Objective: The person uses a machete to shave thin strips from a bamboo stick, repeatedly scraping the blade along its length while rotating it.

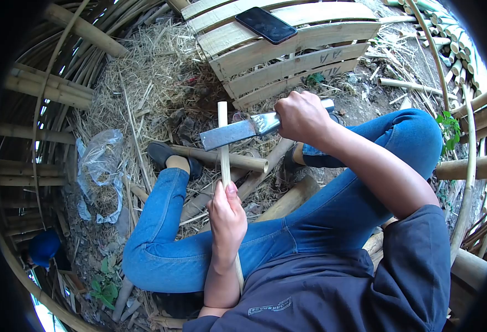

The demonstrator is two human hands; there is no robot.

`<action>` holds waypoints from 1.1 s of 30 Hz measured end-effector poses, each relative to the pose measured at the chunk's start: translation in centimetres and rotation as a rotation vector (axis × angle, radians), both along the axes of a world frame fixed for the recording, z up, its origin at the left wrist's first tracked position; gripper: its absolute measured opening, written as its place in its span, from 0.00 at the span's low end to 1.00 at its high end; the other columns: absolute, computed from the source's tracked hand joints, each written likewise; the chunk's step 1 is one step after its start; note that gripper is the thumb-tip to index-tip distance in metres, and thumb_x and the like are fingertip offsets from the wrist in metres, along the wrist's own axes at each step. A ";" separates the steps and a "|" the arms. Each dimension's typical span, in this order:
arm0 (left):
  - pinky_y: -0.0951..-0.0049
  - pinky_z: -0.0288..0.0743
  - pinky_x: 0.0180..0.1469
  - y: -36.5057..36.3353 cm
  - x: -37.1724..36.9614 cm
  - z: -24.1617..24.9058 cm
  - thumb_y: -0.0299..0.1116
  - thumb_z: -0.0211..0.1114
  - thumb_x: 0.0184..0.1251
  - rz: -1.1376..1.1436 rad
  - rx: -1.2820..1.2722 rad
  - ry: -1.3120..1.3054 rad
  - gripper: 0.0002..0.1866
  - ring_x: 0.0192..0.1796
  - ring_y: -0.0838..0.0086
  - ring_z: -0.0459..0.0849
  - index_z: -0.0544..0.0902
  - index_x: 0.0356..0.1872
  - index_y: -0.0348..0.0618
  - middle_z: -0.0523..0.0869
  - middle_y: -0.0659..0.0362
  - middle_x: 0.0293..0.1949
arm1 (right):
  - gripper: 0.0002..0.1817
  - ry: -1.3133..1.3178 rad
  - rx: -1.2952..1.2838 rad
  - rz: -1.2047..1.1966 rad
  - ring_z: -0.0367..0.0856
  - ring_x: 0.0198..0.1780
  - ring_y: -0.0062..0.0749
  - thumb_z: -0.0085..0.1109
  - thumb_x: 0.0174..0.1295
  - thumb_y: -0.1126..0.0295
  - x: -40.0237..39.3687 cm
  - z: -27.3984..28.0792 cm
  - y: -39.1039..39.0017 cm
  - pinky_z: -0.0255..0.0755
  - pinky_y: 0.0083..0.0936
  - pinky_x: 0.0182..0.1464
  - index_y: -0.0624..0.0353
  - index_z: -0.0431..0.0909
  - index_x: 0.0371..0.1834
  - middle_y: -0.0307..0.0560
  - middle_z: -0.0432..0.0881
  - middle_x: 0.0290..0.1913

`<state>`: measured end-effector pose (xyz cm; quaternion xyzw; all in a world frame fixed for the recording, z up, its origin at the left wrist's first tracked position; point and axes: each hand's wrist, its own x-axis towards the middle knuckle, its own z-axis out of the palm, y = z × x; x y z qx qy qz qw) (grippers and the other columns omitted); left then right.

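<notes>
The left hand (pixel 228 213), near the middle of the frame, is grasping a pale strip (pixel 224 166), its thumb pressing along it and its fingers curling around it. The strip is standing nearly upright in the view, its top end rising above the fist and its lower part running down beside the forearm toward the dark shirt (pixel 332 293). The right hand (pixel 304 117), right of the upper middle, is clenching around the handle of a knife (pixel 229 134), the handle's end poking out beyond the fist. The knife's broad, flat blade is pointing left and crossing in front of the strip, above the left hand; whether its edge is biting in, I cannot tell.

Below the blade, a bamboo pole (pixel 227 159) is lying near the feet, on ground strewn with straw (pixel 144 72). At the top of the frame, a phone (pixel 266 25) is resting on a slatted wooden crate (pixel 293 50). A clear plastic bag (pixel 102 157) is lying at the left, cut bamboo pieces (pixel 456 52) are piling up at the upper right, and a leafy plant (pixel 106 289) is growing at the lower left.
</notes>
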<state>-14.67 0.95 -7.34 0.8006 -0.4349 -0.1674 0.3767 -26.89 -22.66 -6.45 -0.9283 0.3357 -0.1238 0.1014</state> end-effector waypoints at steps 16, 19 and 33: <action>0.55 0.68 0.27 0.2 1.7 -0.8 0.34 0.49 0.83 0.099 -0.053 0.083 0.14 0.21 0.54 0.79 0.75 0.36 0.37 0.76 0.50 0.18 | 0.07 0.051 0.057 0.128 0.87 0.30 0.55 0.65 0.43 0.68 0.2 1.1 1.6 0.83 0.44 0.38 0.59 0.86 0.24 0.60 0.85 0.25; 0.53 0.68 0.28 0.0 1.5 -0.4 0.34 0.49 0.83 0.090 -0.051 0.082 0.14 0.22 0.52 0.80 0.75 0.37 0.37 0.78 0.49 0.19 | 0.08 0.087 0.063 0.130 0.87 0.29 0.56 0.66 0.42 0.68 0.4 -0.2 1.8 0.83 0.44 0.37 0.59 0.86 0.25 0.59 0.84 0.24; 0.45 0.65 0.29 -0.2 0.3 -0.5 0.34 0.49 0.83 0.059 -0.059 -0.112 0.14 0.27 0.39 0.80 0.72 0.35 0.35 0.78 0.40 0.22 | 0.06 0.016 0.001 0.084 0.88 0.30 0.56 0.64 0.47 0.70 0.0 -0.9 0.3 0.83 0.45 0.38 0.61 0.85 0.21 0.62 0.85 0.25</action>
